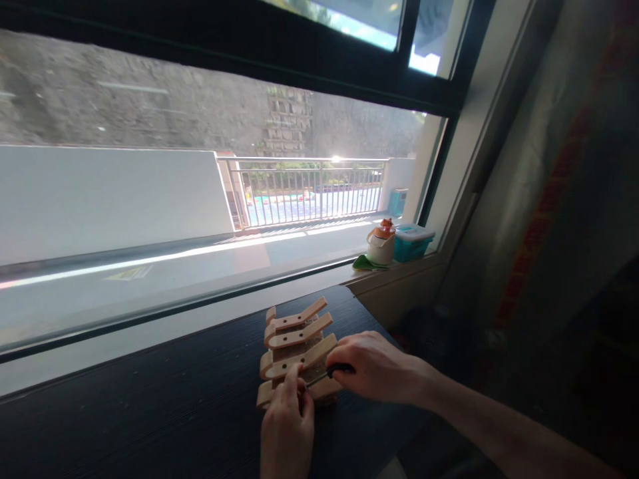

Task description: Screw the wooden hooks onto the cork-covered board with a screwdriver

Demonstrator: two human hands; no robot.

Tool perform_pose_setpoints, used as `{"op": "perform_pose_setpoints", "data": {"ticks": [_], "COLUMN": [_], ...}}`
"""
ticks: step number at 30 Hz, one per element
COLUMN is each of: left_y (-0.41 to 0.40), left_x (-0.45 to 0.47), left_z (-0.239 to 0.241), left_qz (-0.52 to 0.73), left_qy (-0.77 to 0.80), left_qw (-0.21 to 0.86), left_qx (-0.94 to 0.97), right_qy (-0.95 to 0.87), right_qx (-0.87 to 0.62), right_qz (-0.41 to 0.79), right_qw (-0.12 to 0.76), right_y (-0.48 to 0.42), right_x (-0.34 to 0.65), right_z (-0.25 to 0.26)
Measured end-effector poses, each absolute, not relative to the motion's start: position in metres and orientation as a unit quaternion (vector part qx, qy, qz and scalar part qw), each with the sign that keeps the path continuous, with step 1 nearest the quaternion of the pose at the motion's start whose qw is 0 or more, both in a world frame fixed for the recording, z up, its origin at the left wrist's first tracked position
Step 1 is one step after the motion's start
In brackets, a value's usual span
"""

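Several curved wooden pieces with dark holes lie side by side in a row on the dark table, with what looks like clear wrapping beneath them. My right hand is closed around the black handle of a screwdriver. Its thin shaft points left and down to the nearest wooden piece. At the shaft's end, the fingers of my left hand are bent together over that same piece. Whatever they pinch there is hidden by the fingers.
The dark tabletop meets a white window sill. On the sill's right end stand a white jug with an orange top, a teal box with a pale lid and a green item. A pale curtain hangs at right.
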State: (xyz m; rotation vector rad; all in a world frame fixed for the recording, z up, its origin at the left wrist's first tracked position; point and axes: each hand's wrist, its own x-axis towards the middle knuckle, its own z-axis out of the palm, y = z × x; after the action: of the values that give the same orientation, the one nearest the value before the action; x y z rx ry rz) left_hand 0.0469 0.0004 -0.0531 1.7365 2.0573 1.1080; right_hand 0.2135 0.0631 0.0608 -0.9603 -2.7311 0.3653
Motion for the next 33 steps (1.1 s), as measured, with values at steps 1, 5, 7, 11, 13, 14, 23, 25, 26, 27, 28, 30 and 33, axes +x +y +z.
{"op": "perform_pose_setpoints", "data": {"ticks": [1,5,7,11,13,14,23,25,26,27,28,30,33], "left_y": [0.001,0.001,0.001,0.001,0.001,0.001,0.004,0.003,0.003,0.002,0.002,0.003,0.007], "left_x": [0.046,0.044,0.043,0.043,0.043,0.043,0.042,0.043,0.043,0.044,0.044,0.044,0.041], "left_z": [-0.054,-0.059,-0.060,-0.064,-0.066,-0.067,-0.072,-0.072,-0.072,-0.072,-0.072,-0.072,-0.076], "left_qz": [0.378,0.381,0.385,0.384,0.385,0.389,0.419,0.413,0.408,0.403,0.397,0.387,0.387], "left_qy": [0.700,0.682,0.676,0.670,0.669,0.667,0.631,0.631,0.633,0.634,0.635,0.635,0.621], "left_qw": [0.113,0.101,0.095,0.081,0.067,0.058,-0.046,-0.061,-0.067,-0.073,-0.080,-0.095,-0.134], "left_qx": [0.595,0.616,0.621,0.630,0.632,0.633,0.651,0.653,0.654,0.657,0.658,0.662,0.668], "right_qy": [-0.932,-0.949,-0.962,-0.978,-0.983,-0.985,-0.979,-0.976,-0.974,-0.971,-0.968,-0.962,-0.962], "right_qx": [-0.325,-0.296,-0.263,-0.204,-0.174,-0.156,-0.138,-0.159,-0.175,-0.194,-0.211,-0.238,-0.231], "right_qz": [0.118,0.079,0.042,-0.036,-0.056,-0.057,-0.035,-0.030,-0.021,-0.010,0.001,0.012,-0.009], "right_qw": [0.107,0.081,0.065,-0.005,-0.031,-0.038,-0.149,-0.146,-0.143,-0.140,-0.138,-0.135,-0.142], "right_y": [0.064,0.067,0.068,0.068,0.071,0.073,0.084,0.085,0.085,0.085,0.086,0.085,0.083], "right_x": [0.212,0.203,0.196,0.181,0.173,0.169,0.146,0.146,0.147,0.148,0.148,0.149,0.147], "right_z": [0.063,0.072,0.079,0.093,0.099,0.101,0.116,0.114,0.113,0.111,0.110,0.109,0.109]}}
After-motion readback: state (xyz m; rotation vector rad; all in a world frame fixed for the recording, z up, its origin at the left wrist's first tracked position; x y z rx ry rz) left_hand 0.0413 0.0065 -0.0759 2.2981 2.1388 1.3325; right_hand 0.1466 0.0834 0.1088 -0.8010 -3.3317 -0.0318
